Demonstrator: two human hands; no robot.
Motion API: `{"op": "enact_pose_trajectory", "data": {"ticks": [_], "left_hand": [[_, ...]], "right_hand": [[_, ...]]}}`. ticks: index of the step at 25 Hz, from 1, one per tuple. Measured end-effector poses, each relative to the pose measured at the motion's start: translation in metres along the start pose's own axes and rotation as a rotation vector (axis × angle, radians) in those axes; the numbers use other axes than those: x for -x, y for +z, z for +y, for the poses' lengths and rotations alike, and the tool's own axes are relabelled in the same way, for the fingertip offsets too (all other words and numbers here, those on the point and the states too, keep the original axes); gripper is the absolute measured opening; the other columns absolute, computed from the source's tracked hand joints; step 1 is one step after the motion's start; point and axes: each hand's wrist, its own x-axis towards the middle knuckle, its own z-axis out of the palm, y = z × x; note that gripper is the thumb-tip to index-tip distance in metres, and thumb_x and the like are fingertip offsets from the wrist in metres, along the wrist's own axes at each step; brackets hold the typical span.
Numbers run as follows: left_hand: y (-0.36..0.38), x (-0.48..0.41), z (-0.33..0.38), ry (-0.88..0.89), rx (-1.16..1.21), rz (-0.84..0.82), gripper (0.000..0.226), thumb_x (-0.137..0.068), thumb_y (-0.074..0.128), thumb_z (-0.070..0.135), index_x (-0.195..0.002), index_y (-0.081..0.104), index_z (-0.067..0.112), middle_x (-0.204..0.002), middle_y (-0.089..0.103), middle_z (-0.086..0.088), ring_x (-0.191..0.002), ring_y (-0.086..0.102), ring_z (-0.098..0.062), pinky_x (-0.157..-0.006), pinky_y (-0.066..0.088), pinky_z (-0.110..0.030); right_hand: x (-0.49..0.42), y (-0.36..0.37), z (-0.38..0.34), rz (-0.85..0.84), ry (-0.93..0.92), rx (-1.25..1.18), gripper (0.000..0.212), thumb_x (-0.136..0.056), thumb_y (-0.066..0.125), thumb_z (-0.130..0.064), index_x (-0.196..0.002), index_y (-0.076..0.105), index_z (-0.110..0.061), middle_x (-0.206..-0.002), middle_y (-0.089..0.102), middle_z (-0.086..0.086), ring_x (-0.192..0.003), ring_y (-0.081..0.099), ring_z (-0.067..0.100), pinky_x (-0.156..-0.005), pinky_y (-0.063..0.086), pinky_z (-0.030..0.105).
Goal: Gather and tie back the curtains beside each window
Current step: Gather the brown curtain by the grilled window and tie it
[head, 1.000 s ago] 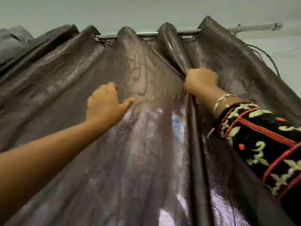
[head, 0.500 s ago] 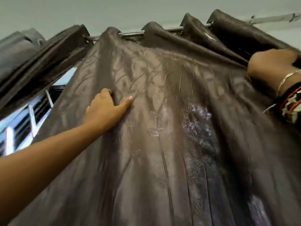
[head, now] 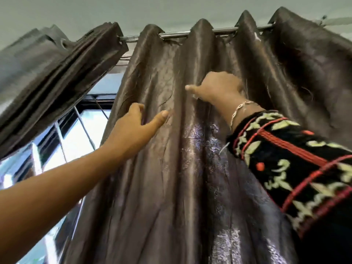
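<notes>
A dark brown shiny curtain (head: 190, 168) hangs in deep folds from a metal rod (head: 175, 34) near the ceiling. My left hand (head: 131, 128) grips the curtain's left edge, fingers curled behind the fabric and thumb lying on the front. My right hand (head: 217, 88) is higher, to the right, fingers sunk into a fold with the thumb pointing left. A second brown curtain (head: 47, 73) is bunched at the upper left on the same rod.
A window (head: 76, 134) with dark frames and bright glass shows between the two curtains at the left. The pale ceiling (head: 171, 10) is just above the rod. My right forearm wears a black embroidered sleeve (head: 295, 159) and a bracelet (head: 240, 109).
The curtain has slid right along the rod, exposing more window at the left. My right hand has come back left from the far right and taken a fold near the middle.
</notes>
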Motion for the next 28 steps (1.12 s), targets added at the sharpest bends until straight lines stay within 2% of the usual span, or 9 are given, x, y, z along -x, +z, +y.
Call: {"op": "enact_pose_trajectory", "data": {"ticks": [1,3,6,10,14,18,21,25,28], "left_hand": [[-0.004,0.001,-0.005,0.005,-0.006,-0.002,0.099,-0.054,0.038,0.075,-0.132,0.040,0.015,-0.130,0.053,-0.009,-0.115,0.052,-0.025,-0.091,0.039,-0.033],[-0.012,0.002,-0.016,0.015,-0.038,0.008,0.087,-0.066,0.044,0.070,-0.133,0.040,0.015,-0.132,0.051,-0.009,-0.118,0.051,-0.025,-0.090,0.037,-0.030],[-0.020,0.000,-0.038,0.042,-0.142,0.112,0.068,-0.081,0.057,0.050,-0.133,0.041,0.008,-0.134,0.049,-0.012,-0.122,0.046,-0.027,-0.090,0.034,-0.029],[-0.022,-0.005,-0.062,-0.069,-0.175,0.255,0.066,-0.081,0.064,0.042,-0.130,0.042,0.003,-0.131,0.050,-0.018,-0.122,0.046,-0.033,-0.095,0.037,-0.038],[-0.001,-0.004,-0.063,-0.199,0.043,0.167,0.058,-0.078,0.066,0.046,-0.121,0.047,0.010,-0.122,0.057,-0.012,-0.111,0.054,-0.029,-0.081,0.036,-0.031],[0.024,0.003,-0.043,-0.134,0.147,0.053,0.065,-0.079,0.064,0.046,-0.129,0.043,0.010,-0.133,0.050,-0.010,-0.121,0.048,-0.026,-0.091,0.035,-0.029],[0.030,0.005,-0.031,-0.078,0.219,-0.038,0.061,-0.079,0.062,0.049,-0.127,0.042,0.017,-0.128,0.051,-0.003,-0.121,0.047,-0.021,-0.090,0.034,-0.025],[0.032,0.005,-0.025,-0.108,0.311,-0.129,0.066,-0.077,0.061,0.055,-0.125,0.042,0.014,-0.123,0.055,-0.005,-0.113,0.053,-0.023,-0.097,0.043,-0.042],[0.032,0.009,-0.028,-0.117,0.343,-0.141,0.068,-0.077,0.064,0.052,-0.127,0.041,0.011,-0.127,0.054,-0.008,-0.114,0.052,-0.025,-0.099,0.042,-0.042]], "right_hand": [[0.001,0.008,-0.002,-0.024,0.042,0.042,0.067,-0.081,0.050,-0.066,-0.119,0.056,-0.012,-0.124,0.057,0.013,-0.114,0.053,0.034,-0.080,0.042,0.040],[0.002,0.019,-0.001,-0.009,0.065,0.052,0.044,-0.087,0.055,-0.041,-0.118,0.058,-0.011,-0.124,0.057,0.013,-0.115,0.053,0.034,-0.085,0.043,0.039],[0.005,0.024,0.013,0.114,-0.016,0.155,0.029,-0.088,0.049,-0.012,-0.114,0.061,-0.006,-0.118,0.060,0.020,-0.111,0.056,0.038,-0.088,0.044,0.039],[0.000,0.009,0.066,0.176,0.000,0.370,0.030,-0.088,0.044,-0.007,-0.112,0.062,-0.002,-0.116,0.059,0.025,-0.108,0.055,0.044,-0.088,0.043,0.044],[-0.012,-0.014,0.121,0.179,0.110,0.515,0.029,-0.088,0.044,-0.005,-0.109,0.063,0.002,-0.114,0.060,0.028,-0.107,0.055,0.046,-0.091,0.041,0.045],[-0.008,-0.033,0.160,0.106,0.215,0.511,0.024,-0.090,0.049,-0.009,-0.102,0.064,0.006,-0.109,0.059,0.032,-0.103,0.056,0.047,-0.093,0.042,0.048],[-0.005,-0.034,0.144,0.076,0.205,0.430,0.029,-0.090,0.054,-0.015,-0.107,0.060,0.007,-0.111,0.056,0.035,-0.105,0.054,0.048,-0.094,0.042,0.051],[0.010,-0.022,0.052,0.263,-0.070,0.229,0.051,-0.092,0.049,-0.041,-0.107,0.058,0.007,-0.110,0.057,0.034,-0.106,0.052,0.048,-0.086,0.043,0.046],[0.024,-0.001,-0.022,0.198,-0.246,0.005,0.064,-0.090,0.039,-0.058,-0.101,0.061,0.001,-0.109,0.061,0.026,-0.106,0.054,0.040,-0.084,0.043,0.042]]}}
